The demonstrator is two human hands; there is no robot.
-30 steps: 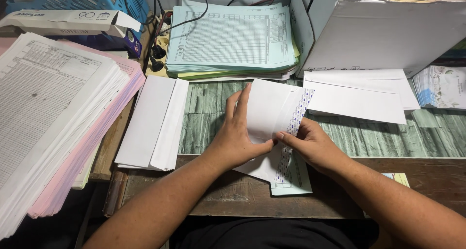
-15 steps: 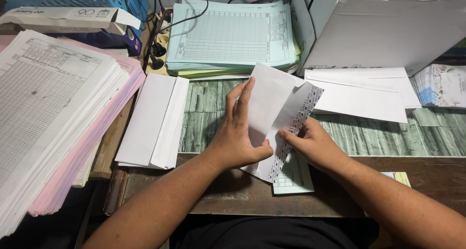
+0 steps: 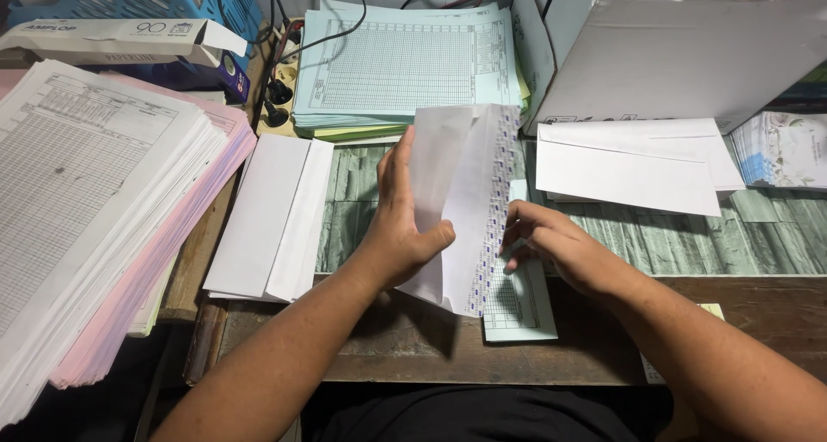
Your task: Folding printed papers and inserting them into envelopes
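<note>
Two hands on one white envelope, desk crowded with paper

Tall stack of white and pink gridded forms (image 3: 95,209) fills 9 o'clock, overhanging the desk edge. White cardboard box (image 3: 689,54) at 1 o'clock, pile of pale blue ruled sheets (image 3: 405,63) at 12, black cables behind it. Wooden desk (image 3: 413,347) with a green patterned mat (image 3: 758,235) under the work area. Loose white envelopes (image 3: 637,162) at 2 o'clock, just below the box; another envelope bundle (image 3: 267,218) at 10, lying flat, well apart from the hands. Long envelope carton (image 3: 112,37) at 11.

Centre: white envelope (image 3: 461,201) held upright, flap open, patterned inner lining facing right. Left hand (image 3: 401,235) grips its lower left edge, thumb in front, fingers behind, closed on it. Right hand (image 3: 551,252) at 3 o'clock of the envelope, fingers curled, fingertips (image 3: 510,239) touching the folded pale blue slip (image 3: 521,300) that lies on the desk with its upper part going behind the lining edge; cannot tell if pinched or just pressed
</note>
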